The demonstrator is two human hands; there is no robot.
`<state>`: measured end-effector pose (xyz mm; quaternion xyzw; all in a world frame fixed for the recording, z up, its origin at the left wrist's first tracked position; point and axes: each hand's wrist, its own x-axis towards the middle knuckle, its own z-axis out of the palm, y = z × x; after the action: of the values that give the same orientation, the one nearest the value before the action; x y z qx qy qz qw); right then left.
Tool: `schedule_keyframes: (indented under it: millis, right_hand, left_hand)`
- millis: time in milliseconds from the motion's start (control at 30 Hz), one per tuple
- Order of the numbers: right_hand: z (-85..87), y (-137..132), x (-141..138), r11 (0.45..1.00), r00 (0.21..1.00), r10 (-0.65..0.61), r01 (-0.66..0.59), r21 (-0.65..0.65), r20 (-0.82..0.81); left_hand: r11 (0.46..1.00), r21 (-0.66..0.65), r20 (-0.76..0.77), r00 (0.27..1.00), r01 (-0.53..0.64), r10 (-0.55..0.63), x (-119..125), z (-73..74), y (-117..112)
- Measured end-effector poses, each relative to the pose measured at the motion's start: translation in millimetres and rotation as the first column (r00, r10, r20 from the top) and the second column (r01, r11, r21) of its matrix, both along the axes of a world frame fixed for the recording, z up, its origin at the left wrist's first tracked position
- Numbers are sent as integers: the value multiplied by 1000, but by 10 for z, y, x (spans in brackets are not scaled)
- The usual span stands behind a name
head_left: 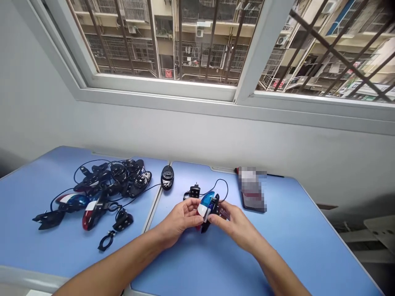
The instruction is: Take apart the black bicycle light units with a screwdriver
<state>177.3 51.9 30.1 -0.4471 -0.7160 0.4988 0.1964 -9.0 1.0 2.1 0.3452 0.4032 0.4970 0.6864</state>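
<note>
Between my two hands is a bicycle horn light. Its red, white and blue shell (206, 200) sits on the left, in the closed fingers of my left hand (180, 218). My right hand (237, 225) grips its black housing (215, 202) from the right, with the thumb at a silvery cylinder that looks like a battery (207, 215). The two halves stand apart at the top, and a dark blue cylinder shows in the gap. A black cable loops behind to a small button unit with a ring clamp (195, 191). My fingers hide the lower part.
On the left tabletop (21, 242) lies a tangled pile of similar horn lights (114, 181) with cables and ring clamps (106, 241). One black oval unit (167, 177) rests near the table seam. A blurred package (251, 191) lies at the back right, below the wall and window.
</note>
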Motion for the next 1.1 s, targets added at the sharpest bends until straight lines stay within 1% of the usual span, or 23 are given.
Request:
schedule_keyframes:
  millis: [67, 133, 200, 267, 333, 400, 467, 533, 567, 600, 633, 667, 733, 800, 833, 867, 900, 933, 967, 1000, 1033, 1067, 1100]
  right_hand:
    - [47, 48, 66, 992, 992, 68, -79, -94, -111]
    - [91, 112, 143, 974, 973, 131, -162, -159, -188]
    - [110, 187, 224, 959, 966, 168, -207, -195, -196]
    - [99, 267, 300, 943, 971, 157, -201, -263, -181]
    - [65, 336, 360, 914, 972, 124, -190, -359, -198]
    - [25, 384, 396, 881, 966, 101, -198, -430, -237]
    - [-11, 407, 408, 857, 960, 95, -214, -469, -264]
    - [-45, 412, 402, 827, 954, 87, -229, -513, -286]
    - [-65, 413, 394, 813, 951, 82, -236, -532, -297]
    - [-88, 414, 385, 799, 949, 79, -244, -550, -306]
    - [-113, 416, 374, 786, 946, 75, -251, -565, -315]
    - [-141, 419, 363, 775, 943, 71, -257, -577, -324]
    - [-195, 428, 340, 760, 937, 67, -271, -590, -344]
    - [-233, 430, 318, 752, 928, 65, -287, -594, -366]
    - [-242, 426, 307, 749, 923, 65, -296, -592, -379]
    - [-246, 418, 296, 747, 918, 65, -306, -590, -392]
    - [-245, 406, 284, 745, 912, 66, -316, -588, -406]
    - [-240, 391, 270, 743, 906, 66, -325, -585, -419]
    - [-234, 372, 254, 742, 900, 66, -332, -582, -430]
    - [-227, 351, 237, 742, 896, 66, -338, -579, -439]
    - [-220, 329, 219, 743, 893, 63, -341, -576, -447]
    - [-213, 306, 200, 746, 890, 59, -340, -573, -452]
    - [-207, 284, 183, 752, 889, 54, -336, -567, -454]
  left_hand:
    - [999, -43, 49, 999, 19, -16, -65, 13, 11]
    - [994, -92, 100, 993, 66, -57, -133, 33, 33]
    - [986, -115, 131, 986, 118, -103, -192, 62, 61]
    - [982, -125, 115, 985, 143, -129, -241, 102, 86]
    - [980, -135, 51, 989, 143, -137, -294, 140, 95]
    - [981, -130, -53, 987, 144, -152, -364, 155, 84]
    - [982, -135, -182, 971, 133, -156, -451, 130, 59]
    - [986, -147, -336, 933, 82, -128, -541, 73, 33]
    - [991, -123, -429, 898, 48, -96, -582, 42, 23]
    - [998, -66, -528, 848, 15, -48, -616, 11, 18]
    - [1000, 8, -624, 781, -3, 7, -644, -14, 17]
    - [996, 88, -715, 697, 1, 63, -664, -34, 18]
    - [977, 205, -860, 487, 53, 154, -677, -55, 22]
    - [956, 265, -934, 282, 128, 221, -659, -46, 9]
    - [940, 305, -940, 203, 153, 273, -637, -31, -10]
    - [919, 357, -930, 152, 168, 334, -605, -9, -39]
    - [895, 411, -910, 137, 174, 391, -561, 19, -76]
    - [875, 452, -890, 153, 172, 429, -504, 51, -120]
    - [868, 471, -876, 200, 160, 438, -435, 85, -167]
    - [876, 460, -868, 284, 148, 408, -355, 116, -212]
    - [904, 406, -861, 389, 133, 329, -267, 142, -249]
    - [939, 320, -836, 503, 124, 218, -177, 159, -274]
    - [964, 229, -791, 603, 135, 104, -91, 166, -285]
